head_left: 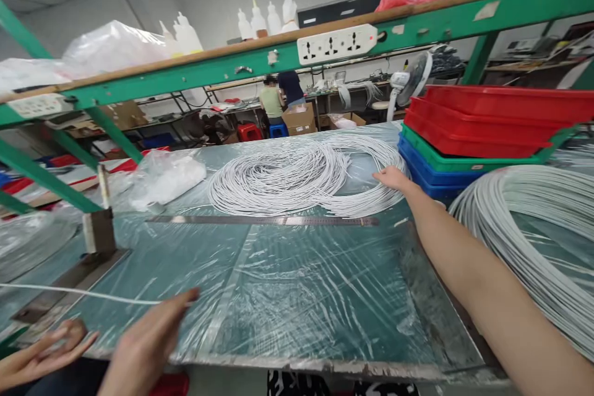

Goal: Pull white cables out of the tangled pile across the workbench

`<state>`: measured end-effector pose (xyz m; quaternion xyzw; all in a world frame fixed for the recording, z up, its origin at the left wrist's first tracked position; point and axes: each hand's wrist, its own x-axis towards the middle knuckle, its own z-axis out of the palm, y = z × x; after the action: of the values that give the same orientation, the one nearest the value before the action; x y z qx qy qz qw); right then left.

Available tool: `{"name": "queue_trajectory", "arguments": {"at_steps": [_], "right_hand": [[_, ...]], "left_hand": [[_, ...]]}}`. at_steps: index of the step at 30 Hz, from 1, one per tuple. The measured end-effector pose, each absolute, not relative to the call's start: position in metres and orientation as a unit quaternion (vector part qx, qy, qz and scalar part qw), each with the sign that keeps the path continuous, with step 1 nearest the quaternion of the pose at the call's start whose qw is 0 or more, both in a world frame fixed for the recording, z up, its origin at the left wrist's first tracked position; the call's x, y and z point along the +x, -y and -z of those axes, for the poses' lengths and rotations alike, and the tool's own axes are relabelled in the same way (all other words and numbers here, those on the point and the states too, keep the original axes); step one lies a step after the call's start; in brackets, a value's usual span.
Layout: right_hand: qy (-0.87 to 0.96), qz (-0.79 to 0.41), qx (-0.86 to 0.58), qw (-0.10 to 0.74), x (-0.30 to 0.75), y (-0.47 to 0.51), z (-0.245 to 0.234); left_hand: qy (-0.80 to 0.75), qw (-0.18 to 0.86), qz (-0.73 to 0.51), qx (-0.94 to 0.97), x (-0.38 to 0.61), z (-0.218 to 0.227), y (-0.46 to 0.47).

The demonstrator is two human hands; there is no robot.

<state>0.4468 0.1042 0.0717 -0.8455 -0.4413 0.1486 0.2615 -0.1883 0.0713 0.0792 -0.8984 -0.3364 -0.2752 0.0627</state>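
Note:
My right hand (392, 178) reaches far across the table and lies on the right edge of a big coil of white wire (297, 176), fingers stretched out flat over the strands. My left hand (148, 340) is low at the near edge, slightly blurred, fingers pressed together at the end of a single white wire (93, 294) that runs off to the left. A metal ruler (262, 220) lies just in front of the coil. Another hand (41, 352) comes in from the bottom left, palm up and fingers loose; whose it is I cannot tell.
Plastic film covers the green table (278, 297). A metal cutter block (98, 232) stands at the left, a clear plastic bag (162, 176) behind it. Stacked red, green and blue trays (487, 130) sit at the right, beside a second wire coil (533, 229). Two people stand far back.

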Motion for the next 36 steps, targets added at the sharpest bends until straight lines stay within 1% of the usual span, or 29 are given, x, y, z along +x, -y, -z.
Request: {"name": "queue_trajectory", "arguments": {"at_steps": [2,5,8,10,13,16,20,24,26,31,36], "right_hand": [[0.426,-0.136,-0.853,0.268,0.450,-0.104,-0.074],[0.408,-0.118,-0.867,0.260,0.456,-0.106,-0.080],[0.424,-0.113,-0.865,0.244,0.461,-0.109,-0.085],[0.446,-0.110,-0.859,0.224,0.467,-0.110,-0.086],[0.448,-0.095,-0.867,0.197,0.477,-0.109,-0.081],[0.431,-0.086,-0.876,0.200,0.486,-0.107,-0.072],[0.430,-0.114,-0.861,0.246,0.489,-0.107,-0.062],[0.398,-0.153,-0.852,0.305,0.490,-0.104,-0.061],[0.388,-0.155,-0.852,0.315,0.490,-0.104,-0.062],[0.417,-0.125,-0.854,0.285,0.488,-0.109,-0.064],[0.438,-0.127,-0.851,0.262,0.480,-0.113,-0.074]], "left_hand": [[0.218,0.052,0.239,-0.945,-0.114,-0.073,-0.061],[0.115,0.001,0.174,-0.978,0.005,-0.064,-0.037],[0.105,-0.069,0.101,-0.987,0.093,-0.062,-0.023],[0.127,-0.099,0.074,-0.984,0.125,-0.063,-0.019],[0.125,-0.101,0.056,-0.985,0.144,-0.064,-0.009],[0.101,-0.073,0.057,-0.991,0.148,-0.058,0.009],[0.081,-0.073,0.082,-0.991,0.154,-0.046,0.032],[0.124,-0.111,0.109,-0.980,0.160,-0.042,0.038],[0.119,-0.127,0.123,-0.977,0.162,-0.041,0.040],[0.104,-0.130,0.164,-0.972,0.163,-0.035,0.045],[0.072,-0.123,0.208,-0.968,0.167,-0.031,0.044]]}}
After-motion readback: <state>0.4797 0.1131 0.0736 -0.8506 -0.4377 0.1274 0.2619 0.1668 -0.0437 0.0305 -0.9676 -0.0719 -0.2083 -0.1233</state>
